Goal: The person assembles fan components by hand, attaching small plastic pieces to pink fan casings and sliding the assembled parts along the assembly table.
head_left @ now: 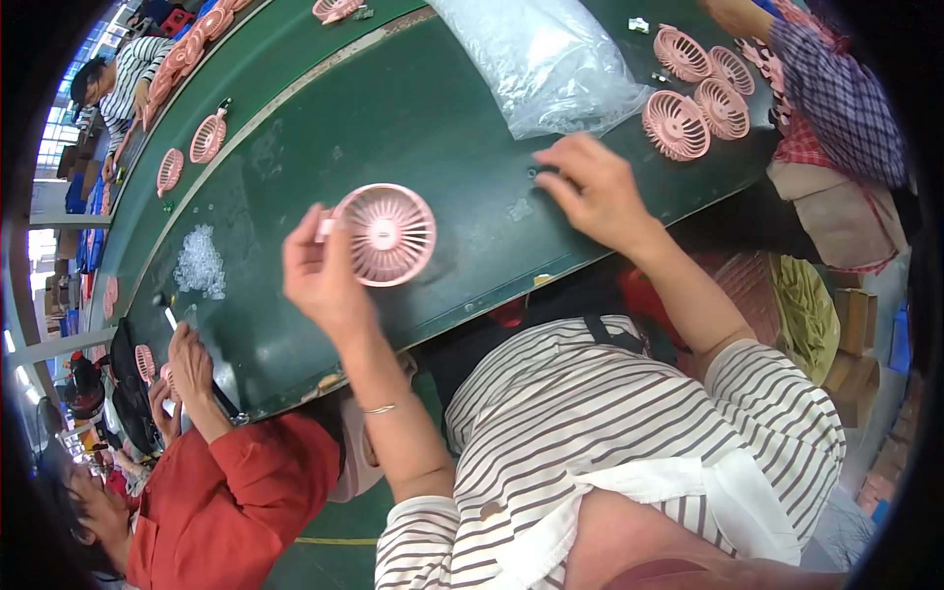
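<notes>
My left hand [329, 280] is closed around the short stem of a round pink fan housing [385, 234], whose slatted grille faces up over the green work table [472, 202]. To the right, my right hand [600, 197] hovers just above the table with its thumb and forefinger curved and apart. Beside those fingertips is a tiny dark part [532, 173], too small to name. I see nothing held in the right hand.
A large clear plastic bag [541, 69] lies at the far side. Several pink fan housings [677, 125] sit at right, near a co-worker's checked sleeve [836, 98]. At left are a pile of small clear pieces [201, 264] and a red-sleeved co-worker's hand [192, 364] with a tool.
</notes>
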Available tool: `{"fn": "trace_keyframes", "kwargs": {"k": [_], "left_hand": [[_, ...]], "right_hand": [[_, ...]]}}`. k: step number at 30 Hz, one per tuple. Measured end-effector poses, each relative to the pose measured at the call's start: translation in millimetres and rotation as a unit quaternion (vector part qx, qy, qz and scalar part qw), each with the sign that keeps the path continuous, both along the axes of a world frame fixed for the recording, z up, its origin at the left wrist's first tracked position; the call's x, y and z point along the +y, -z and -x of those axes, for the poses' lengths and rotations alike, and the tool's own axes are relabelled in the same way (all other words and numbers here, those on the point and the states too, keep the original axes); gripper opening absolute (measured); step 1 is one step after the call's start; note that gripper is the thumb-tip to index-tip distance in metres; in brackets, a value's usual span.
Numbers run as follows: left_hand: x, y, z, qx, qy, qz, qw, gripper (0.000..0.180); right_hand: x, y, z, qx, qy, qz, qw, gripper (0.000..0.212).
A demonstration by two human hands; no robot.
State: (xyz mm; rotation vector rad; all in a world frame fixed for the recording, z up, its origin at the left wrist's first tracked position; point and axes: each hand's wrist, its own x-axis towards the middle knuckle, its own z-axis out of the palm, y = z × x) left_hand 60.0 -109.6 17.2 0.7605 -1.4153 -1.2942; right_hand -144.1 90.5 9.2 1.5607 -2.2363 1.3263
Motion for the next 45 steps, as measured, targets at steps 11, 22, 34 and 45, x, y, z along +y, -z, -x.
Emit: {"fn": "trace_keyframes", "kwargs": {"k": [11,22,34,45], "left_hand": [[63.7,-0.1,18.0,-0.050,0.076,0.041,0.995,0.027],[87.1,0.3,18.9,-0.079,0.093,0.085,0.989,0.025],[88.6,1.6,19.3,-0.030,0.077,0.081,0.993,0.031],[81.5,9.2,19.7,-0.049,0.069,0.092,0.992,0.029]], "right_hand": [[-18.0,-5.5,-14.5,-0.181,0.017,-0.016,0.983,0.007],[-54.7,-23.8,-59.7,-0.501,-0.148,0.085,0.848,0.011],[-54.7,-15.8,-54.9,-0.628,-0.148,0.058,0.762,0.012],[-50.0,-13.2,-61.4,-0.470,-0.150,0.057,0.868,0.017]]}}
